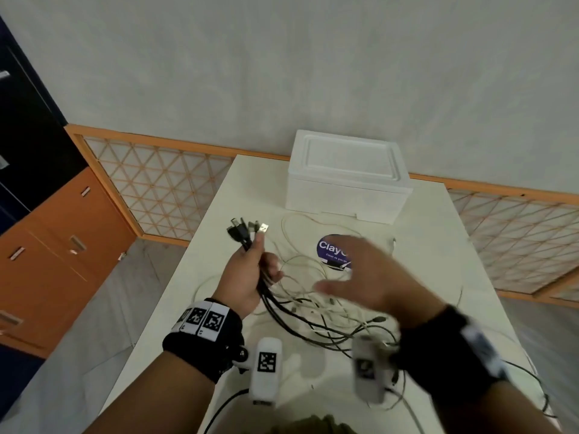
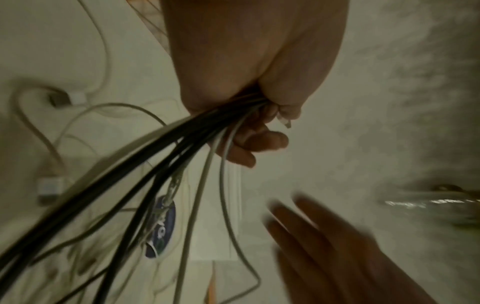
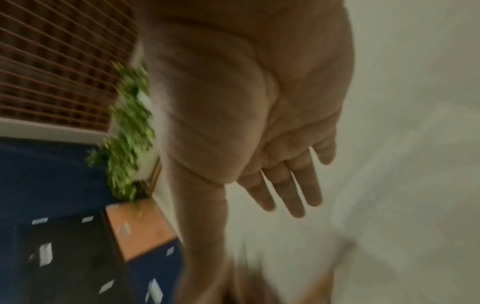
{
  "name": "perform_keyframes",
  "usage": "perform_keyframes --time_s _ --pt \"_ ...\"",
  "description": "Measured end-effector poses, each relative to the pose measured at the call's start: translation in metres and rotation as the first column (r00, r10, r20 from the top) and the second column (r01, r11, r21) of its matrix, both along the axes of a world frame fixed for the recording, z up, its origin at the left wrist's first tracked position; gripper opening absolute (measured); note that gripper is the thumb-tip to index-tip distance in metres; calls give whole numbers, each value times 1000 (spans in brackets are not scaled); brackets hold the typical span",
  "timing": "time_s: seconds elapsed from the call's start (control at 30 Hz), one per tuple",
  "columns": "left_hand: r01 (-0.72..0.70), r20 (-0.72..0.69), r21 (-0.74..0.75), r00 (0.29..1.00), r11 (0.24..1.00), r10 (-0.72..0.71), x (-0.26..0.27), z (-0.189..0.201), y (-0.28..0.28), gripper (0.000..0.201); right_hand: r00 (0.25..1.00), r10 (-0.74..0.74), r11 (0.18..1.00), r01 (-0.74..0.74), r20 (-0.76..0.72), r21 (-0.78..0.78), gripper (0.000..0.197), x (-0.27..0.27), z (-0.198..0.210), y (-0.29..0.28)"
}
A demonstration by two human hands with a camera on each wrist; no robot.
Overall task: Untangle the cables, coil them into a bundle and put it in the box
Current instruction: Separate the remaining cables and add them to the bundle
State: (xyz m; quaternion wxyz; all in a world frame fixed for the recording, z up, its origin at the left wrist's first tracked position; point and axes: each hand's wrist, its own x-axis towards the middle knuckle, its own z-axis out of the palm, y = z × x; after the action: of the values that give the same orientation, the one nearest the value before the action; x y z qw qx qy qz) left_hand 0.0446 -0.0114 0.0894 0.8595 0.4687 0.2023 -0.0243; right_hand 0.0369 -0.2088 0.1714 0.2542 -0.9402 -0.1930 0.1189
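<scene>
My left hand [image 1: 250,274] is raised over the table and grips a bunch of black and white cables [image 1: 300,311] just below their plug ends [image 1: 247,230], which fan out above the fist. In the left wrist view the same cables [image 2: 155,164] stream down from the curled fingers [image 2: 262,142]. Their loose lengths trail in a tangle across the table. My right hand [image 1: 360,277] hovers to the right of the left, blurred, fingers straight and spread, holding nothing; the right wrist view shows its straight fingers [image 3: 288,191]. The white foam box [image 1: 347,177] sits closed at the table's far end.
A round blue sticker [image 1: 333,252] lies on the white table [image 1: 219,214] among thin white cable loops. Orange and dark cabinets [image 1: 56,233] stand to the left. A lattice panel [image 1: 156,180] runs along the wall behind the table.
</scene>
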Motion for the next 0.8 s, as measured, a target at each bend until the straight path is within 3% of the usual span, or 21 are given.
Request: perform_keyframes --time_s 0.03,0.07,0.13,0.2,0.23,0.4,0.5,0.6,0.67,0.73,0.8 --pt "26 33 -14 999 1000 -26 -4 8 -8 32 993 71 997 -68 -95 34 88 -3 -14 22" --pt "47 65 -30 997 998 -45 -7 15 -14 35 978 123 992 -123 -166 9 87 -5 -31 41" --pt "66 113 -45 992 997 -60 -14 25 -17 38 962 202 964 -229 -184 -139 56 -7 -59 60" --pt "44 141 -79 989 996 -32 -20 30 -2 39 972 215 937 -234 -97 -258 23 -7 -74 56" --pt "13 146 -114 989 993 3 -22 29 10 39 975 214 937 -222 -58 -269 16 -7 -78 46" --pt "-134 109 -239 980 962 164 -35 4 66 37 974 132 962 -81 183 -260 32 -13 -91 -19" --pt "-146 61 -254 984 956 167 -45 -11 69 34 905 171 929 -17 389 -369 11 -21 -91 -35" --pt "-144 21 -301 987 942 158 -49 -28 70 27 917 88 914 81 388 -397 25 -23 -100 -41" --pt "-113 -13 -350 993 930 116 -50 -41 75 20 957 65 871 84 283 -484 24 -23 -117 -49" --pt "-42 -40 -423 999 905 28 -54 -55 77 33 998 59 843 -63 -25 -534 36 -22 -136 -57" --pt "8 -80 -473 995 881 -52 -59 -66 75 50 944 27 875 -181 -327 -450 49 -20 -144 -57"
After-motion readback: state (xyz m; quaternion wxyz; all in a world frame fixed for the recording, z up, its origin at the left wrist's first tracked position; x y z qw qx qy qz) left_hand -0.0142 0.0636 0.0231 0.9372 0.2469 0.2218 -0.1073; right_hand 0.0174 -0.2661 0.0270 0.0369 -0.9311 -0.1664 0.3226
